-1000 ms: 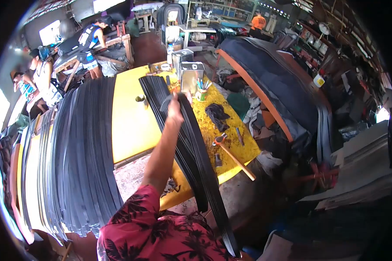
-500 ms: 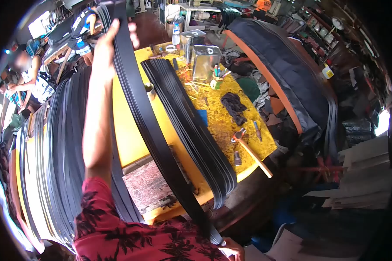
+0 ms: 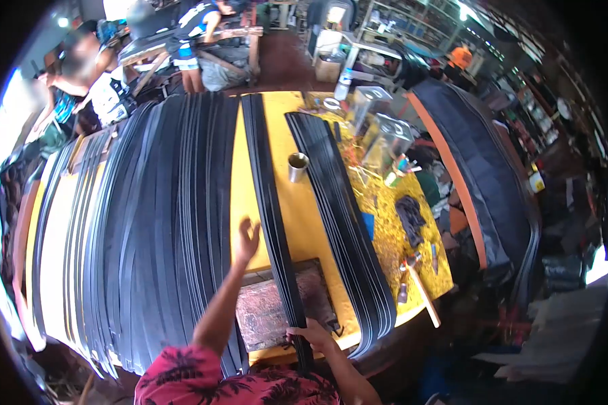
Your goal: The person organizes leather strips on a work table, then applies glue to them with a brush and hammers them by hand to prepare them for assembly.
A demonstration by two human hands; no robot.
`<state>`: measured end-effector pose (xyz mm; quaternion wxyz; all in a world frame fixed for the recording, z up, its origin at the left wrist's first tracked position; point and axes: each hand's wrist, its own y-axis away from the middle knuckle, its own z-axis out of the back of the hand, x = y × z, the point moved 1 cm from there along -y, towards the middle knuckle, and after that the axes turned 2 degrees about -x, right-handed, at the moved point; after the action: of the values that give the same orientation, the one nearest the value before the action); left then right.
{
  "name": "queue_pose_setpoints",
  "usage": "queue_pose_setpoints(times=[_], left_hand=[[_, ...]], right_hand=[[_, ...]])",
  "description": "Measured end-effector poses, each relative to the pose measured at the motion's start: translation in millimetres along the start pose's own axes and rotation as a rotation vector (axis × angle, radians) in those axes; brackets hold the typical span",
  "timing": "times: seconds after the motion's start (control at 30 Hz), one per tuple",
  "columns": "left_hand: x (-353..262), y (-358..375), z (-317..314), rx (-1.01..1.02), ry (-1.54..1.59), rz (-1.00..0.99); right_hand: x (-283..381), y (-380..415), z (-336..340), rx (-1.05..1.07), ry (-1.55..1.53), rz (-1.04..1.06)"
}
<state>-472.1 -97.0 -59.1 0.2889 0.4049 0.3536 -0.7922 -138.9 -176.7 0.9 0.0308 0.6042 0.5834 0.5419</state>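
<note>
A narrow stack of long black strips (image 3: 269,179), leather-like in look, lies lengthwise on the yellow table (image 3: 246,145). My right hand (image 3: 311,335) is closed around the near end of this stack, close to my body. Just left of the strips, over the yellow surface, my left hand (image 3: 248,241) holds nothing, its fingers curved and apart. A worn reddish slab (image 3: 260,307) is partly covered by the near part of the stack. To the right lies a thicker bundle of black strips (image 3: 341,223), and a metal cup (image 3: 297,167) stands between the two.
Many black strips (image 3: 159,223) cover the table's left side. On the right are a hammer (image 3: 422,293), a dark cloth (image 3: 410,217), clear containers (image 3: 387,140) and a water bottle (image 3: 344,84). Other people (image 3: 194,40) are at the far left. A large black padded piece (image 3: 476,169) stands beyond the table.
The strips that were raised high in both hands now lie on the table. My left hand has let go of their far end and come down nearer me. The camera view has shifted.
</note>
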Motion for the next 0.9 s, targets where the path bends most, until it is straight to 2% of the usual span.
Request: queue_pose_setpoints(times=[0.03, 0.07, 0.13, 0.2, 0.27, 0.33, 0.4, 0.43, 0.47, 0.53, 0.6, 0.67, 0.7, 0.77, 0.8, 0.83, 0.87, 0.9], left_hand=[[-12.1, 44.6, 4.5, -0.014, 0.074, 0.134], [-23.4, 77.3, 12.9, 0.060, 0.143, 0.251], [-61.4, 117.4, 29.1, 0.121, 0.347, 0.391], [-82.9, 125.7, 36.4, 0.073, 0.320, 0.451], [-71.3, 126.2, 27.9, 0.081, 0.216, 0.485], [-44.5, 108.8, 14.6, 0.231, 0.304, 0.523], [-77.2, 83.0, 42.7, 0.488, 0.768, 0.974], [-53.4, 81.9, 25.4, 0.465, 1.151, 0.984], [-55.3, 78.4, 26.8, 0.450, 1.140, 0.965], [-56.9, 70.5, 24.5, 0.479, 1.171, 0.928], [-47.8, 66.8, 18.9, 0.481, 1.178, 0.909], [-23.9, 65.4, 8.0, 0.395, 0.962, 0.939], [-30.0, 61.4, 11.2, 0.370, 0.916, 1.045], [-32.7, 55.2, 9.3, 0.324, 0.878, 1.015], [4.0, 54.6, -3.2, 0.428, 1.023, 1.020], [-14.7, 50.5, 4.9, 0.336, 1.024, 1.141], [-17.1, 51.4, 8.0, 0.312, 1.128, 1.144], [-9.0, 52.2, 9.4, 0.391, 1.110, 1.083]], right_hand=[[13.5, 2.2, -4.3, 0.010, 0.019, -0.017], [25.6, 5.6, -8.4, 0.037, 0.006, -0.048], [33.6, -10.4, -12.0, 0.031, 0.018, -0.105], [51.9, -35.4, -11.9, 0.093, -0.028, -0.104], [78.8, -54.3, -28.5, -0.010, -0.056, -0.068], [88.8, -92.4, -26.0, 0.101, -0.001, -0.050], [105.7, -99.6, -43.2, 0.116, 0.057, 0.030], [105.2, -109.5, -39.5, 0.104, 0.207, 0.083], [103.3, -111.0, -40.8, 0.126, 0.210, 0.094], [103.0, -110.4, -42.9, -0.063, 0.473, 0.389], [102.4, -114.5, -40.0, -0.114, 0.407, 0.355], [99.1, -125.3, -33.7, -0.160, 0.324, 0.528], [90.5, -145.3, -25.8, -0.184, 0.332, 0.613], [99.9, -146.0, -27.8, -0.146, 0.253, 0.569], [109.8, -141.8, -29.1, -0.135, 0.333, 0.542], [106.8, -155.9, -20.7, -0.122, 0.352, 0.552], [110.6, -159.5, -21.9, -0.181, 0.377, 0.555], [112.8, -156.9, -18.7, -0.212, 0.400, 0.482]])
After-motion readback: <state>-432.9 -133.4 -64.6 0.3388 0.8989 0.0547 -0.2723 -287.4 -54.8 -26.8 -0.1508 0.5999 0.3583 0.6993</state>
